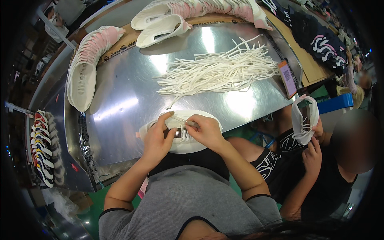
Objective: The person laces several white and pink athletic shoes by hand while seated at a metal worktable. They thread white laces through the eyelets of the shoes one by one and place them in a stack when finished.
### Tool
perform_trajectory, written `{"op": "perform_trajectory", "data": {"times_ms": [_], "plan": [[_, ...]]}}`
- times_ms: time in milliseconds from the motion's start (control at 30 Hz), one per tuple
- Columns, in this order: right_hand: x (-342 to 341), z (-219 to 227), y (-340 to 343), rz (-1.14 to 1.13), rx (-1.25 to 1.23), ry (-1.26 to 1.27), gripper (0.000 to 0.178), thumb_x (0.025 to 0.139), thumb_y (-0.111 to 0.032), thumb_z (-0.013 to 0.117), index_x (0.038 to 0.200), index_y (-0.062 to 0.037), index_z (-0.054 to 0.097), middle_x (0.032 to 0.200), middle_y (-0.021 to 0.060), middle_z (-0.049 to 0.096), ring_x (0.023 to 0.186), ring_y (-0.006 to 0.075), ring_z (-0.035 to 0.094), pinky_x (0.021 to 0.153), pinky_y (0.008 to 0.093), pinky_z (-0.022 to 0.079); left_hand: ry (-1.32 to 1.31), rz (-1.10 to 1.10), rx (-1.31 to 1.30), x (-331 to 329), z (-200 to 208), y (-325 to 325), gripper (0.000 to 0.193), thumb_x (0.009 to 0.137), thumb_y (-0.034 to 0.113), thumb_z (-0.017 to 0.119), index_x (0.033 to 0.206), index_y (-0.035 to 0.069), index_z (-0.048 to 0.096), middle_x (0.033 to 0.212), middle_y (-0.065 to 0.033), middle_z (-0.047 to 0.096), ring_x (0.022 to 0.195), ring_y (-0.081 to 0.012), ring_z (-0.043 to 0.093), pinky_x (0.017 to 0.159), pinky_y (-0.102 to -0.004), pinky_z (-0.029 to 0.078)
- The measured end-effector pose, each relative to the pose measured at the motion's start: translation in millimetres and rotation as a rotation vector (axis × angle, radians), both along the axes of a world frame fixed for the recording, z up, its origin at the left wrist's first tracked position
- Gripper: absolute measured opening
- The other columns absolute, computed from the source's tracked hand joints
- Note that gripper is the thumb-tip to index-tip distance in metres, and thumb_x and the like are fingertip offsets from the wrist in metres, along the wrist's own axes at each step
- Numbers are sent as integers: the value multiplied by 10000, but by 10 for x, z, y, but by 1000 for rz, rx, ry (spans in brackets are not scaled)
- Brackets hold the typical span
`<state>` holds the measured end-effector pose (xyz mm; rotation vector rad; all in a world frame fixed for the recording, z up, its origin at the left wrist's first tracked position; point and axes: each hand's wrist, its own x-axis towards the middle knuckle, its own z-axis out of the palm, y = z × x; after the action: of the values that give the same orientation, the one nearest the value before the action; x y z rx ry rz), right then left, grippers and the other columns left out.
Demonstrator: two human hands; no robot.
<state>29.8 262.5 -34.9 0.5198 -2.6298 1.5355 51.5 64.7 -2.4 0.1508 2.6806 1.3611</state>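
Note:
A white shoe upper [192, 148] lies lengthwise across my lap at the table's near edge, with white lace rows and a dark opening in its middle. My left hand [157, 138] grips it from the left, thumb and forefinger bent around the lacing area. My right hand [206, 130] pinches a small greyish tool [193, 124] over the eyelets. From this tool a thin shaft or strand reaches toward my left fingertips; which of the two I cannot make out. Beyond my hands lies a loose pile of white shoelaces [216, 74] on the metal table [128, 92].
Nested white-and-pink uppers form a row [82, 82] at the left and another stack [156, 20] at the back. A phone [287, 78] rests by the right edge. On the right, a co-worker's hand [312, 158] is at another white upper [298, 130]. Colourful shoe parts [42, 148] stand far left.

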Motion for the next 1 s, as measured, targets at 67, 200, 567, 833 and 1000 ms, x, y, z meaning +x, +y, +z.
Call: {"op": "perform_trajectory", "data": {"times_ms": [67, 200, 567, 833, 1000], "plan": [[-11, 32, 25, 16, -22, -70, 137, 813, -130, 741, 883, -35, 671, 674, 50, 601, 569, 132, 559, 540, 271, 443, 19, -19, -30, -5, -44, -9, 482, 912, 31, 633, 1364, 2, 470, 834, -95, 669, 857, -132, 657, 793, -272, 497], [20, 24, 132, 69, -125, -259, 130, 818, -94, 742, 899, -21, 671, 681, 11, 611, 592, 73, 544, 533, 256, 434, 84, -3, -98, -3, 46, 49, 456, 859, 21, 678, 1296, 17, 547, 877, -131, 686, 819, -146, 667, 749, -271, 496], [48, 54, 221, 383, 70, 147, 178, 782, -144, 759, 943, -119, 687, 743, 28, 626, 635, 215, 620, 549, 323, 458, 27, 98, 25, -143, 71, 122, 297, 763, 74, 697, 1049, 81, 618, 817, -106, 623, 707, -278, 625, 657, -388, 487], [59, -42, 176, 306, 90, 303, 205, 741, -85, 720, 925, -118, 635, 769, 23, 628, 660, 236, 632, 548, 349, 472, 155, -68, -146, -175, 120, 42, 456, 817, 124, 704, 1259, 88, 598, 952, -148, 640, 841, -291, 615, 765, -378, 483], [96, -61, 233, 256, 7, 169, 197, 752, -63, 710, 930, -93, 632, 773, 47, 626, 647, 214, 624, 556, 328, 474, 167, -86, -212, -184, 138, 44, 458, 819, 169, 716, 1262, 121, 609, 884, -132, 615, 830, -317, 594, 737, -407, 460]]}}
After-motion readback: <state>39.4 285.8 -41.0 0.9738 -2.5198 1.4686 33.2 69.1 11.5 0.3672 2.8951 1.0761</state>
